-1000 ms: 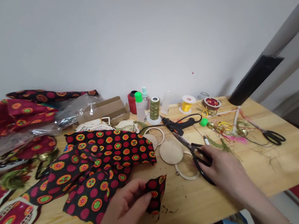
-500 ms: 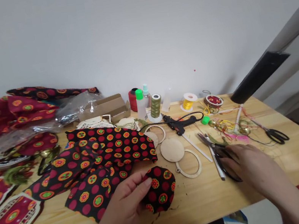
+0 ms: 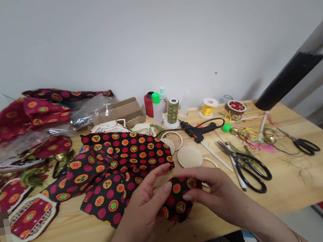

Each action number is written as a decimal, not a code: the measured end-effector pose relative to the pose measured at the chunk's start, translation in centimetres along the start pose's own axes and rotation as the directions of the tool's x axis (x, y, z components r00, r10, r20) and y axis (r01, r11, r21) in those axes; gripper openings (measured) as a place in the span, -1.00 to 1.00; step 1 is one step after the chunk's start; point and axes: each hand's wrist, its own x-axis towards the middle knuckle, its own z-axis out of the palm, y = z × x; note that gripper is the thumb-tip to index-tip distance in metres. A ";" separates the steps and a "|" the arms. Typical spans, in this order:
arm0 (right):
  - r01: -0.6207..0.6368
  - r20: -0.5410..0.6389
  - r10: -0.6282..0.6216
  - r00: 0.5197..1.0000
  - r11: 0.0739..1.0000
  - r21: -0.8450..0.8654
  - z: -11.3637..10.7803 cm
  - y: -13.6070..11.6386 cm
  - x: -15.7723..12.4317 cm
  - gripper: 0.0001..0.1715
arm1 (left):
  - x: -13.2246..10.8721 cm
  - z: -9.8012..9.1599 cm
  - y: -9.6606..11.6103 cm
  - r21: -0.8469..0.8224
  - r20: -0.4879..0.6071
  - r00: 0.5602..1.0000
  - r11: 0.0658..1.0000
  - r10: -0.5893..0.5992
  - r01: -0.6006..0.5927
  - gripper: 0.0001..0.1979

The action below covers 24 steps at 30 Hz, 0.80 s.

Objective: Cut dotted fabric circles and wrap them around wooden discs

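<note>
A small rounded piece of black patterned fabric [image 3: 178,201] is held between both hands near the table's front edge. My left hand [image 3: 146,205] grips its left side, thumb on top. On its right side, my right hand [image 3: 218,192] pinches the edge between thumb and fingers. Behind the hands lie a round wooden disc [image 3: 189,156] and a wooden ring [image 3: 211,163] partly hidden by my right hand. A larger crumpled black patterned cloth [image 3: 118,158] spreads to the left. Black-handled scissors [image 3: 248,168] rest to the right, partly on a white pen-like stick [image 3: 239,174].
A black glue gun [image 3: 196,130], a green thread cone [image 3: 173,111], a yellow thread spool [image 3: 208,107] and a green-capped bottle [image 3: 157,109] stand or lie toward the wall. More scissors [image 3: 305,145] and tangled threads are at right. Framed ornaments [image 3: 35,218] lie at left.
My right hand has let go of the scissors and moved left to take the fabric piece's right side. The scissors now lie on the table. My left hand still holds the piece.
</note>
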 end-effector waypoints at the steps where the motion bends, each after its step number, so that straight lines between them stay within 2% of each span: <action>1: -0.003 -0.032 0.004 0.999 1.000 0.021 0.0 0.1 0.1 -0.53 | -0.2 0.0 0.0 -0.010 0.002 1.000 1.000 0.015 -0.015 -0.42; 3: -0.014 -0.079 0.017 0.997 0.999 0.043 0.1 0.4 0.3 -0.62 | -0.5 0.0 -0.1 -0.002 0.024 0.998 0.998 0.056 -0.056 -0.25; 4: -0.019 -0.091 0.024 0.996 0.999 0.050 0.0 0.4 0.3 -0.64 | -0.6 0.0 -0.2 0.012 0.034 0.996 0.996 0.083 -0.083 -0.25; 7: -0.049 -0.105 0.055 0.993 0.997 0.055 -0.1 0.5 0.4 -0.69 | -0.7 0.3 -0.1 0.088 0.035 0.991 0.987 0.131 -0.133 -0.47; 10: -0.072 -0.098 0.074 0.992 0.997 0.020 -0.3 0.4 0.4 -0.68 | -0.5 0.3 -0.1 0.211 0.028 0.992 0.969 0.123 -0.126 -0.64; 17: -0.051 -0.055 0.041 0.998 0.979 -0.197 -0.8 0.2 0.1 -0.58 | -0.3 0.1 0.0 0.497 -0.013 0.976 0.849 0.215 -0.180 -0.69; 24: -0.038 -0.060 0.016 0.998 0.920 -0.390 -1.0 0.1 0.2 -0.86 | -0.3 0.5 0.0 0.560 0.012 0.972 0.803 0.236 -0.202 -0.80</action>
